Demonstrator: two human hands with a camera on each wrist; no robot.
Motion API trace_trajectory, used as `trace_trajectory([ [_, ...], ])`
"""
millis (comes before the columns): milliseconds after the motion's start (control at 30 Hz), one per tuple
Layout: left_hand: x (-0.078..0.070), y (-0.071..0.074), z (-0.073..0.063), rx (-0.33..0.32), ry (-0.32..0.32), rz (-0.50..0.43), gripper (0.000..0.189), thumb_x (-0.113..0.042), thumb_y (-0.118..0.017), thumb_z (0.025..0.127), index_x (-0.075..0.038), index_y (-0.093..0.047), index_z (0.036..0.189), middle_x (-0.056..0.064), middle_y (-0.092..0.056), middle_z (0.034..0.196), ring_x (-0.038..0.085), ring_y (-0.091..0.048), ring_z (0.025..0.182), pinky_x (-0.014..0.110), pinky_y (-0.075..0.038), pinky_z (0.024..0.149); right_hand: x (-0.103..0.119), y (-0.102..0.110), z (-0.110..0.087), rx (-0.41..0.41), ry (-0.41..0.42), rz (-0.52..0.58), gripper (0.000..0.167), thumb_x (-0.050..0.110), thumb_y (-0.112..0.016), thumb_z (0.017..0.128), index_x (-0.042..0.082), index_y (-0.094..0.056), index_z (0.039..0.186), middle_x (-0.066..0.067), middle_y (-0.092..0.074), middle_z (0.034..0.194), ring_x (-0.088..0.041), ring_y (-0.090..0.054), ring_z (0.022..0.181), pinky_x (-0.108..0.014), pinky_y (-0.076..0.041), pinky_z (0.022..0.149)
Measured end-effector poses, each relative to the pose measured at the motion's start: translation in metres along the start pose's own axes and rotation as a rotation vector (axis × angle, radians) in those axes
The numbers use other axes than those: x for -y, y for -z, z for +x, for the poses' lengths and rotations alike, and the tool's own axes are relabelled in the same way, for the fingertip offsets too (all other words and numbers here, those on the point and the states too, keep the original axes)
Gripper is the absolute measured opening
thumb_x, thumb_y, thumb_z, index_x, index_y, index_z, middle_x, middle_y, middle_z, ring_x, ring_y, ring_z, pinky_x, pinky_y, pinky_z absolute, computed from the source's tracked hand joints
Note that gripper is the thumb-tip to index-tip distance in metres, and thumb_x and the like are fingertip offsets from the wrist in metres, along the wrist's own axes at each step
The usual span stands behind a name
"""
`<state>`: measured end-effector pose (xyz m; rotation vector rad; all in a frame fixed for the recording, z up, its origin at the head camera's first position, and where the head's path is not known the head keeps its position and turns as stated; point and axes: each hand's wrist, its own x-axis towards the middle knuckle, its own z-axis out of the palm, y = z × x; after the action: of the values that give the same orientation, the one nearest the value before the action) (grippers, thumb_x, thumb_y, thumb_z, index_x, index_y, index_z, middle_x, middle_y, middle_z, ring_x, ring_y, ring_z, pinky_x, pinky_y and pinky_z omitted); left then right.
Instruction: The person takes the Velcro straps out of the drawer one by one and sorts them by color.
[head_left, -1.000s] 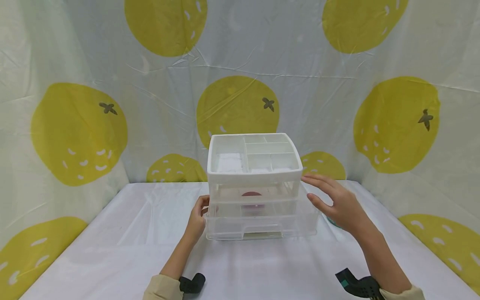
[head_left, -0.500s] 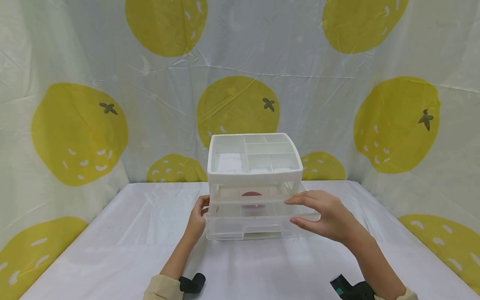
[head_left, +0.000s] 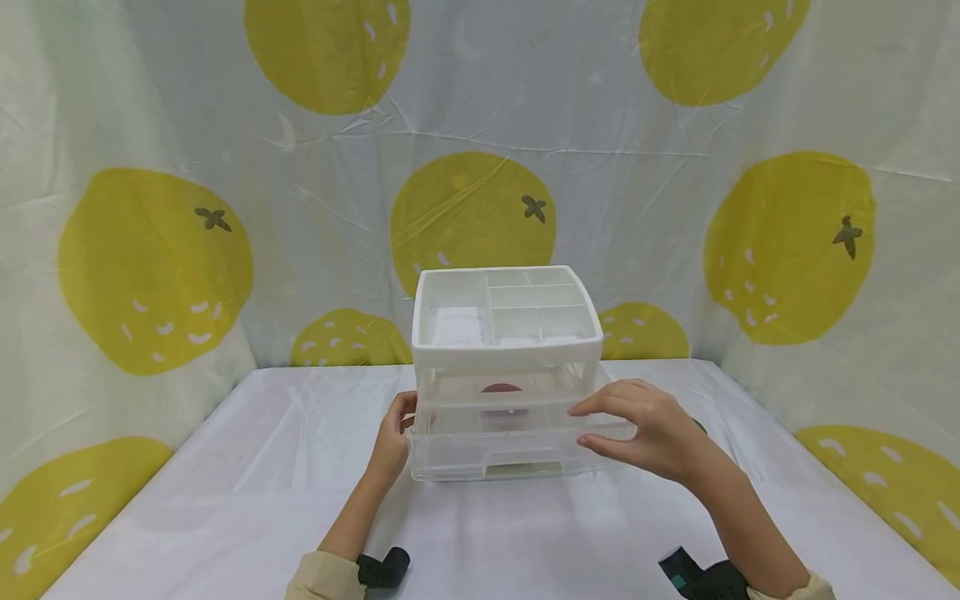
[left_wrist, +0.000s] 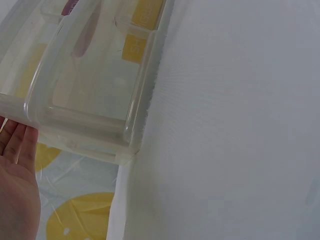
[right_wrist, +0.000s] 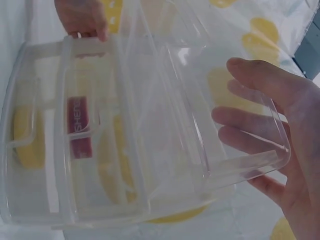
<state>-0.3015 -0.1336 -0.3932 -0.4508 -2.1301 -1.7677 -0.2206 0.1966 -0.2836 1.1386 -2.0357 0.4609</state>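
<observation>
Here's the left hand [head_left: 392, 440], fingers fairly straight against the left side of the white-topped, clear plastic drawer unit [head_left: 510, 343], standing on the white cloth [head_left: 525, 542]! Over at its right side, the right hand [head_left: 654, 427] has thumb and fingers parted around a clear, round-cornered plastic box [right_wrist: 196, 135]; whether they pinch it, can't tell.

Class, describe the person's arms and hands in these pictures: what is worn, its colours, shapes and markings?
The left hand and right hand wear no gloves. The left sleeve and right sleeve are beige. Beside each cuff sits a black device: the left device is bent with a rounded end; the right device bears a small teal mark.
</observation>
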Motion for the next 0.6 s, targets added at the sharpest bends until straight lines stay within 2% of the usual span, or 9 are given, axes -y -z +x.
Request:
trace_trajectory([
  [233, 0.000, 0.000, -0.002, -0.001, -0.006, -0.016, 0.037, -0.007, -0.061, 0.083, -0.002, -0.048, 0.118, 0.007, -0.055, 0.101, 0.001, -0.051, 0.090, 0.021, -0.044, 0.081, -0.004, -0.006, -0.001, 0.002, -0.018, -0.028, 0.028, 0.033, -0.076, 0.070, 0.020, -0.070, 0.094, 0.010, -0.068, 0.091, -0.008, -0.061, 0.090, -0.025, -0.045, 0.082],
  [333, -0.001, -0.001, -0.002, 0.008, -0.009, -0.025, 0.038, -0.007, -0.059, 0.083, -0.001, -0.047, 0.119, 0.007, -0.055, 0.101, 0.001, -0.051, 0.088, 0.021, -0.046, 0.078, -0.007, -0.012, -0.002, -0.017, -0.014, -0.025, 0.028, 0.034, -0.075, 0.071, 0.019, -0.070, 0.094, 0.008, -0.069, 0.092, -0.012, -0.062, 0.092, -0.022, -0.042, 0.087],
  [433, -0.002, 0.000, -0.003, 0.007, -0.011, -0.012, 0.036, -0.006, -0.057, 0.084, 0.000, -0.047, 0.118, 0.007, -0.055, 0.102, 0.000, -0.050, 0.089, 0.022, -0.044, 0.080, -0.009, -0.017, -0.002, -0.061, 0.007, -0.021, 0.028, 0.039, -0.069, 0.077, 0.018, -0.069, 0.096, 0.004, -0.069, 0.093, -0.017, -0.062, 0.092, -0.017, -0.038, 0.092],
  [600, -0.003, 0.000, -0.003, 0.014, 0.004, -0.018, 0.031, -0.004, -0.054, 0.086, -0.001, -0.048, 0.116, 0.008, -0.053, 0.106, 0.002, -0.050, 0.093, 0.021, -0.043, 0.083, -0.012, -0.027, 0.001, -0.165, 0.096, -0.060, 0.033, 0.042, -0.057, 0.085, 0.015, -0.069, 0.100, 0.000, -0.068, 0.094, -0.022, -0.063, 0.089, -0.013, -0.037, 0.095],
])
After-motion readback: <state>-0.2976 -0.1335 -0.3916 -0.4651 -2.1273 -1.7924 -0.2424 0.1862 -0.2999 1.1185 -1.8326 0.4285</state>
